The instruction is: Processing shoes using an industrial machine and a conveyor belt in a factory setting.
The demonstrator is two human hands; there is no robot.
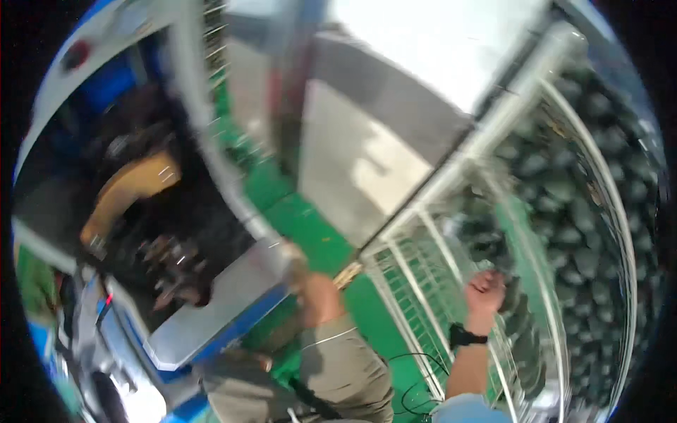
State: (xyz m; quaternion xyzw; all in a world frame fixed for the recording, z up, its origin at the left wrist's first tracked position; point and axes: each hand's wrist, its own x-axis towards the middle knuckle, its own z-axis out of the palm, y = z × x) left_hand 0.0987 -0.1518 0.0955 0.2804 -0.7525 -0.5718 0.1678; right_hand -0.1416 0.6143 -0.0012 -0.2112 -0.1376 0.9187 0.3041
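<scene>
My right hand (486, 290), with a black band (467, 335) on its wrist, reaches in from the lower right. Its fingers look curled closed beside a white wire-frame cage (421, 236). Whether they hold anything, blur hides. Beyond the hand, the cage side shows a heap of dark grey-green rounded pieces (575, 233), too smeared to name. My left hand is not in the picture.
At left a white-framed machine opening (211, 158) shows a yellow curved part (137, 187) in its dark inside. A grey ledge with a blue edge (218, 310) juts below it. Green floor (317, 233) lies between machine and cage, with a black cable (416, 356).
</scene>
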